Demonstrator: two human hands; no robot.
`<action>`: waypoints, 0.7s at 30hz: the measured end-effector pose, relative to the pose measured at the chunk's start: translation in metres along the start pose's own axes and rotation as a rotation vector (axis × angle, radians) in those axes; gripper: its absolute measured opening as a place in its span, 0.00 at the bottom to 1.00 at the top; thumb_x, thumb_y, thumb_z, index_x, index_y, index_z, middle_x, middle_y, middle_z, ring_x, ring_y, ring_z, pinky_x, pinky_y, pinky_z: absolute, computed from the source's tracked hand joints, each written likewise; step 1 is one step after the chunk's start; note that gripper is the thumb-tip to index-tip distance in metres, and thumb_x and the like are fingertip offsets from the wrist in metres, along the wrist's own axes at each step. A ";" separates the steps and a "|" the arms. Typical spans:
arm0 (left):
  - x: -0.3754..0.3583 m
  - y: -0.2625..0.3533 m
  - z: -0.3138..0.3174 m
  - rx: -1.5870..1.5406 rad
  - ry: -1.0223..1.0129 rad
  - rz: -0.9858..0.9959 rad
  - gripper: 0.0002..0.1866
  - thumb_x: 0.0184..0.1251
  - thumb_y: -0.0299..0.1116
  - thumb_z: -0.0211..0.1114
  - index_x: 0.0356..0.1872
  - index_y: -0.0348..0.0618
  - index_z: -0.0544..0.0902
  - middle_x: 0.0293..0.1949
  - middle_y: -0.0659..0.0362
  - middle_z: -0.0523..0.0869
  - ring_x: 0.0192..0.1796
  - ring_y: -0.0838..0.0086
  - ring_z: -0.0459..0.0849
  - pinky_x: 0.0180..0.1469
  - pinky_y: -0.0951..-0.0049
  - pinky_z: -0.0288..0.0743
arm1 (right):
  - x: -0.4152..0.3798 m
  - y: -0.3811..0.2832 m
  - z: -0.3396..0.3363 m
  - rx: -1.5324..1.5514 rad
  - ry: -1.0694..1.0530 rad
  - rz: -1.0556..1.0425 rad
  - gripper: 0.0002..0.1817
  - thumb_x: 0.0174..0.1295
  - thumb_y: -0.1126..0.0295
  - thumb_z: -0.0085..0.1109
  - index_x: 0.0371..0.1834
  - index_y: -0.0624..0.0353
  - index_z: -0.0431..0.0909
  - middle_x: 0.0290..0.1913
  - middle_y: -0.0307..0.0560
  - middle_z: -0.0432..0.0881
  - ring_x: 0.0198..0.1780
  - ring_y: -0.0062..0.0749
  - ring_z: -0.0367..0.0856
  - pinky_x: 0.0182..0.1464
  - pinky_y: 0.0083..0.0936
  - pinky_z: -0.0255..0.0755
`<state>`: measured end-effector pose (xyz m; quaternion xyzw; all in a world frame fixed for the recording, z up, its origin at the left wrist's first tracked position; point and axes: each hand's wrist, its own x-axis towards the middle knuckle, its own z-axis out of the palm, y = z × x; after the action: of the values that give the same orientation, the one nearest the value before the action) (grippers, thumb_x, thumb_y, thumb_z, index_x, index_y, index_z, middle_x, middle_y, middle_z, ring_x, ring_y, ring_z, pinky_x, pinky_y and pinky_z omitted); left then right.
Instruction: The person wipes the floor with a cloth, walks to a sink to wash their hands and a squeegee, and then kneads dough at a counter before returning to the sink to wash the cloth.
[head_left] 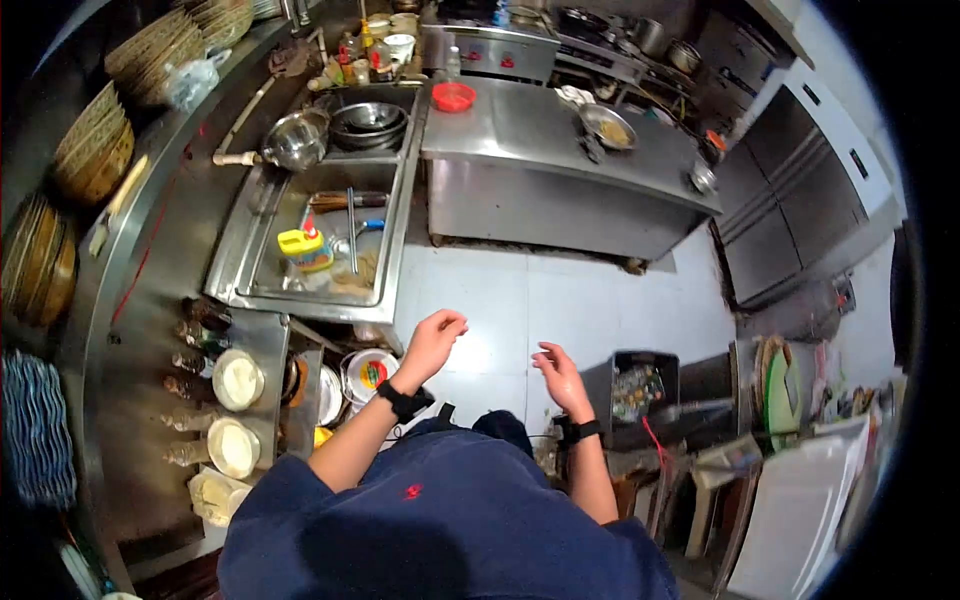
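White round tub (371, 376) w/ red-&-yellow label sits nr stainless-steel sink's (300, 302) near corner. Black rect. bin (675, 375) stands upright on flr (490, 300), open-topped, w/ mixed bits inside.

Super wide fisheye look here, edges bend hard and fade to black corners. Decent light overall, bright glare on the floor (480, 335), softer shine on the steel counter (500, 125), dark shadow across the shirt (440, 510), far clutter kinda soft.
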<state>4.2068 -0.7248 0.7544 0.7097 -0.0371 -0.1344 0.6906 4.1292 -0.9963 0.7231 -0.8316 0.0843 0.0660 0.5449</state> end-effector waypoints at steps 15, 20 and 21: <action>0.314 0.019 -0.099 -0.383 0.543 -0.060 0.12 0.71 0.35 0.55 0.46 0.36 0.76 0.38 0.56 0.83 0.41 0.72 0.84 0.44 0.72 0.79 | 0.436 -0.062 0.006 -0.044 -0.474 -0.148 0.18 0.70 0.63 0.49 0.57 0.64 0.72 0.46 0.46 0.83 0.48 0.27 0.80 0.50 0.23 0.72; 0.317 0.032 -0.209 -0.380 1.080 0.246 0.12 0.70 0.33 0.53 0.47 0.36 0.76 0.37 0.55 0.83 0.38 0.72 0.83 0.39 0.73 0.79 | 0.512 -0.142 0.074 -0.110 -0.760 -0.328 0.17 0.69 0.64 0.52 0.56 0.64 0.74 0.41 0.48 0.84 0.44 0.30 0.81 0.49 0.24 0.73; 0.317 0.020 -0.253 0.056 1.183 0.323 0.12 0.70 0.33 0.54 0.47 0.37 0.77 0.37 0.54 0.83 0.37 0.72 0.83 0.38 0.73 0.78 | 0.522 -0.154 0.088 -0.103 -0.847 -0.344 0.17 0.69 0.64 0.52 0.56 0.64 0.74 0.41 0.48 0.84 0.44 0.29 0.81 0.49 0.24 0.73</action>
<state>4.5749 -0.5561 0.7326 0.6674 0.2417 0.3897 0.5868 4.6708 -0.8907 0.7205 -0.7592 -0.2885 0.3126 0.4925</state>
